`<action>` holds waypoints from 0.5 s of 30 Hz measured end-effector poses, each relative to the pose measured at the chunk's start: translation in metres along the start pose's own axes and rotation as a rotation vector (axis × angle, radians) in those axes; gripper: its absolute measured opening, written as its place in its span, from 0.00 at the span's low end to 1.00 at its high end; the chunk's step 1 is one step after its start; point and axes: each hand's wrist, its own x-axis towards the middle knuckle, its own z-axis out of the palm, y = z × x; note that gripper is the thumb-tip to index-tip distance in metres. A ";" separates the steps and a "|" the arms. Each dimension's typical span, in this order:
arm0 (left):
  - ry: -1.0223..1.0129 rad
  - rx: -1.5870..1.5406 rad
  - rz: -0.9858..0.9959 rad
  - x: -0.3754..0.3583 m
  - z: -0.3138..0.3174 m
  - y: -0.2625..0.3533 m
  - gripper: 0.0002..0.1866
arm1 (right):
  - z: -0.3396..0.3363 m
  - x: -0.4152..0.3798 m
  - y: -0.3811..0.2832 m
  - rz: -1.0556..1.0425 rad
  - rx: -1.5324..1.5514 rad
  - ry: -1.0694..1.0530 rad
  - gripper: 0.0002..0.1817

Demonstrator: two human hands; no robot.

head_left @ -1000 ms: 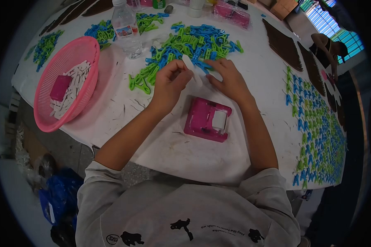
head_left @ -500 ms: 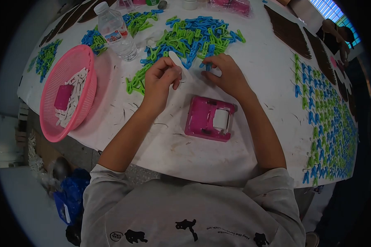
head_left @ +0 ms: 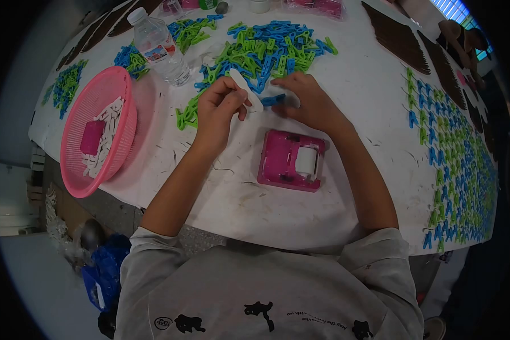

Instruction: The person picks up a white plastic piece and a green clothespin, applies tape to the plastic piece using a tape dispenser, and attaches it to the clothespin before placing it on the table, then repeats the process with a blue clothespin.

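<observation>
My left hand (head_left: pixel 222 107) is closed, pinching a flat, white, elongated strip with rounded ends (head_left: pixel 243 88) between thumb and fingers. Facing it, my right hand (head_left: pixel 310 105) has a blue clothespin (head_left: pixel 273 100) between its thumb and curled fingers, the index finger stretched out above. The clothespin points left, its tip right at the strip's lower end. Just beyond both hands lies a heap of blue and green clothespins (head_left: pixel 266 48). A magenta dispenser-like block with a white roll (head_left: pixel 277 161) sits on the table below my right hand.
At the left edge stands a pink basket (head_left: pixel 131 122) with white strips and a magenta piece inside. A water bottle (head_left: pixel 158 48) stands behind it. Rows of clothespins (head_left: pixel 450 164) cover the table's right side, near brown fringed pieces (head_left: pixel 394 37). Another person (head_left: pixel 462 42) is at the far right.
My right hand has drawn the blue clothespin from the heap's edge toward the white strip, and its index finger has straightened. My left hand keeps its pinch, with more of the strip showing.
</observation>
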 end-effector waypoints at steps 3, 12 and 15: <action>-0.025 -0.012 -0.010 0.000 0.000 0.001 0.04 | -0.002 -0.002 0.007 -0.018 -0.121 -0.045 0.17; 0.024 0.092 0.013 -0.004 0.002 0.012 0.06 | -0.076 0.005 -0.051 0.270 0.357 -0.088 0.12; 0.039 0.097 0.020 -0.006 0.005 0.013 0.08 | -0.077 0.003 -0.059 0.244 0.415 -0.093 0.13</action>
